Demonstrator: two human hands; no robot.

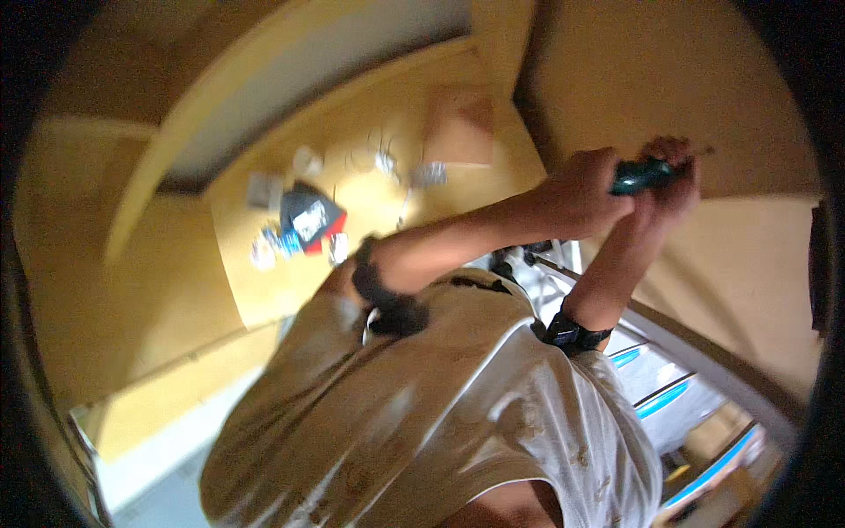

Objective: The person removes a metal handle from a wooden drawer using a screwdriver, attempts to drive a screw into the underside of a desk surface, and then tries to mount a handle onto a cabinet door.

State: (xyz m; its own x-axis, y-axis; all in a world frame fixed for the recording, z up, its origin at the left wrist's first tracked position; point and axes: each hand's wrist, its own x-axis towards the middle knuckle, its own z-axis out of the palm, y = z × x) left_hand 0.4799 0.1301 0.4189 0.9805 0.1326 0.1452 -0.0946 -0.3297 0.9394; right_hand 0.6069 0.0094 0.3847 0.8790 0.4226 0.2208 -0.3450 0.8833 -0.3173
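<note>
A dark green tool [639, 176] with a glossy body is held between both my hands, in front of a brown wooden panel. My left hand [589, 191] reaches across from the left and is closed at the tool's near end. The fingers of my right hand [675, 173] wrap its other end. A thin tip [708, 150] sticks out past my right hand, pointing right; blur hides whether it is a screwdriver bit. Black straps [389, 297] circle my left arm, and another black band [575, 332] is on my right arm.
Left of my arms, a yellow wooden surface [376, 198] bears a black and red item [309, 216], a blue-labelled item [288, 243], white cables [385, 164] and a brown flat board [460, 125]. Wooden panels [746, 251] stand close on the right. Below them are blue-edged shelves [663, 399].
</note>
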